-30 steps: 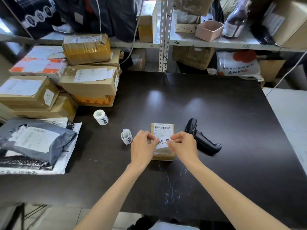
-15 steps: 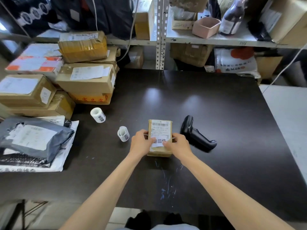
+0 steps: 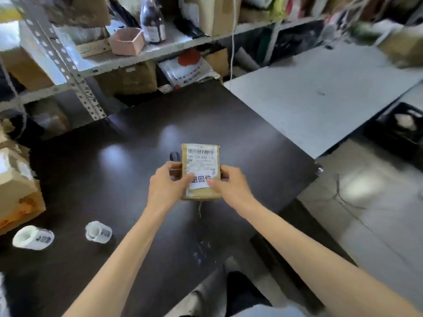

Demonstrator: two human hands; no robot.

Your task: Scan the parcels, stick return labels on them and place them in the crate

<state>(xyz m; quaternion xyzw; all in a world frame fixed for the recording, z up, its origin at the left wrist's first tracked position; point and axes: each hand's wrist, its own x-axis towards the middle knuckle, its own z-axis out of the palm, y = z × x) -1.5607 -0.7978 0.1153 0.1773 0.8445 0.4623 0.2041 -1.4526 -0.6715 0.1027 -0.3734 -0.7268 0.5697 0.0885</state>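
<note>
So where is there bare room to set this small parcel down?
The dark table is bare from the parcel, past a dark object at its left edge, back to the shelf rack, and leftward to the cardboard boxes. The grey table on the right is bare too. Crowded: the near left, with boxes and two label rolls.

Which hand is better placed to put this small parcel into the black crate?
The right hand: it grips the right edge of the parcel, and the black crate stands far to the right.

Print on the parcel (image 3: 201, 195)
"退回件" is read on the white return label (image 3: 201, 180); a barcode and what seems "189-159-K02-170" are printed on the shipping label (image 3: 201, 156) above it
</note>
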